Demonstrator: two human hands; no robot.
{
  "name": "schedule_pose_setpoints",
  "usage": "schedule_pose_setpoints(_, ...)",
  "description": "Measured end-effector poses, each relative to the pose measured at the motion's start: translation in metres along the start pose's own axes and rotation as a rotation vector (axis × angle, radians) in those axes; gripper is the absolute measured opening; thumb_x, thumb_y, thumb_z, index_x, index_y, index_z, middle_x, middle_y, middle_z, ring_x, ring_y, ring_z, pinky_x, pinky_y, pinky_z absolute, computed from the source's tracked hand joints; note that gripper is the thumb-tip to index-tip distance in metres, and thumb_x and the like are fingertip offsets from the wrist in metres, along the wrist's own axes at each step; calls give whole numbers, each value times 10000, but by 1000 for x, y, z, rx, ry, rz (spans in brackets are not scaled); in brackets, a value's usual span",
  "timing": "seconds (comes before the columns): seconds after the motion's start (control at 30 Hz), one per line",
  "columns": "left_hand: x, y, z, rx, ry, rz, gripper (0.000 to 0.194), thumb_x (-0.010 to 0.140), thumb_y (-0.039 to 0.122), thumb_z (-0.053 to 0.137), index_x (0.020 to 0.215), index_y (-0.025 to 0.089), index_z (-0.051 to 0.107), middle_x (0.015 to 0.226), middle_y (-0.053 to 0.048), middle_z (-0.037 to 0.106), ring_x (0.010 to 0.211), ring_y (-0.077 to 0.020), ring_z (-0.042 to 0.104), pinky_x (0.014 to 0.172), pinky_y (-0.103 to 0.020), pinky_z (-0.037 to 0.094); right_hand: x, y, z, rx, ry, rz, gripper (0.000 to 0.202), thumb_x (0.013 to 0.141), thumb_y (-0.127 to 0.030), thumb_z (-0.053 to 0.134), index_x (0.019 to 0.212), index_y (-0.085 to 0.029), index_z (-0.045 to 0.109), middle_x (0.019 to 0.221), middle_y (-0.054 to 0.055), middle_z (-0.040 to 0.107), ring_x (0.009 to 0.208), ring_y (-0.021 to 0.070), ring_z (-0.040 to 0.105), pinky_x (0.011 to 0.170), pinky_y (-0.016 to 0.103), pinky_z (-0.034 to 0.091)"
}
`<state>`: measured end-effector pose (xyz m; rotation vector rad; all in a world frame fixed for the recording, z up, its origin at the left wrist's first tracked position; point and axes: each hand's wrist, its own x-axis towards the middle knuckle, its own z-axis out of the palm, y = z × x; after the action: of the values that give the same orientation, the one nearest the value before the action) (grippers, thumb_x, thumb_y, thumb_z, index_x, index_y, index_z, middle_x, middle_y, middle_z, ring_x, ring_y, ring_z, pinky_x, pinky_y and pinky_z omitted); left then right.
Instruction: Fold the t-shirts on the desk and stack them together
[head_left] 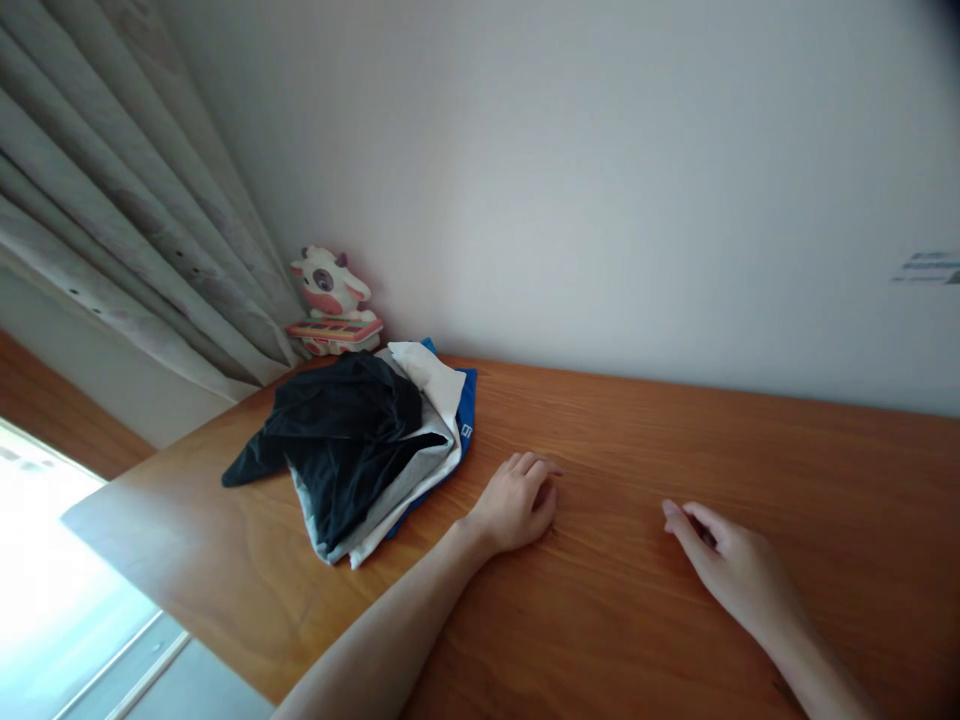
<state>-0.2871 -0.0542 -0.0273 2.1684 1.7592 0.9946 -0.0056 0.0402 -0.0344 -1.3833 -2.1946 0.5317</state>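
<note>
On my feed I see a white-and-pink cow-shaped toy [330,285] on the brown wooden desk [825,470], beside a pale draped fabric curtain [127,190].

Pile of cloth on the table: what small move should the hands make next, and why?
Perhaps the left hand should reach for the black cloth, since that lies on top of the pile. That hand is nearer than the right hand, and neither visibly holds anything.

Blue cloth [468,395] mostly covered, curtain [142,190] cut off, wall marking [934,267] blurred
</note>
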Motion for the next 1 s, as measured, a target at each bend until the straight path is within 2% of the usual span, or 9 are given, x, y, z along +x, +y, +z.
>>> schedule_pose_setpoints(0.2,-5,3,-6,10,103,19,326,908,160,524,1227,208,568,1158,-104,685,1090,-246,646,1004,-395,537,7,14,3,73,-20,86,590,828,-804,441,738,-289,716,736,66,773,564,251,673,528,328,469)
schedule_pose_setpoints(0.3,-8,-3,-21,50,214,16,349,920,173,523,1267,213,529,1181,-103,663,1092,-237,636,996,-392,533,9,13,2,113,-8,80,582,794,-813,470,706,-293,718,731,76,779,569,272,688,530,341,482)
schedule_pose_setpoints(0.4,-13,-14,-52,127,400,-67,383,926,166,518,1305,206,484,1203,-115,626,1090,-232,613,967,-392,535,11,11,1,134,-17,86,573,783,-809,473,680,-298,710,698,79,771,576,295,697,540,359,487)
schedule_pose_setpoints(0.5,-20,-31,-94,314,544,-141,404,902,160,560,1299,203,499,1256,-125,594,1185,-259,557,1053,-443,476,13,14,1,163,-56,132,566,744,-816,476,707,-304,716,783,102,795,718,345,739,643,409,528)
schedule_pose_setpoints(0.63,-32,-57,-142,452,605,-353,599,826,264,712,1379,202,489,1398,-147,526,1305,-334,484,1117,-541,396,19,21,4,170,-115,213,581,667,-840,481,735,-312,714,841,140,802,780,393,741,705,472,534)
schedule_pose_setpoints(0.73,-38,-77,-160,219,516,-542,730,707,352,835,1356,195,541,1341,-136,602,1260,-342,547,1103,-525,412,22,24,6,172,-148,228,586,645,-843,475,747,-317,715,846,141,803,822,408,742,740,483,535)
schedule_pose_setpoints(0.8,-38,-89,-163,43,504,-632,549,691,369,852,1166,184,647,1170,-126,696,1153,-328,624,1070,-479,442,22,23,6,182,-159,223,587,670,-832,448,750,-312,708,859,136,806,856,410,744,778,484,535)
schedule_pose_setpoints(0.9,-32,-98,-166,-88,611,-674,304,763,419,802,911,202,650,965,-121,730,1032,-321,677,992,-449,481,20,18,5,174,-168,218,596,725,-806,396,781,-296,699,876,136,809,888,414,743,822,494,529)
schedule_pose_setpoints(1.0,-19,-97,-181,-257,801,-611,336,845,528,708,937,228,589,917,-78,707,960,-268,688,899,-401,518,17,13,2,171,-157,219,599,714,-814,398,792,-293,682,860,138,808,892,426,740,846,513,525)
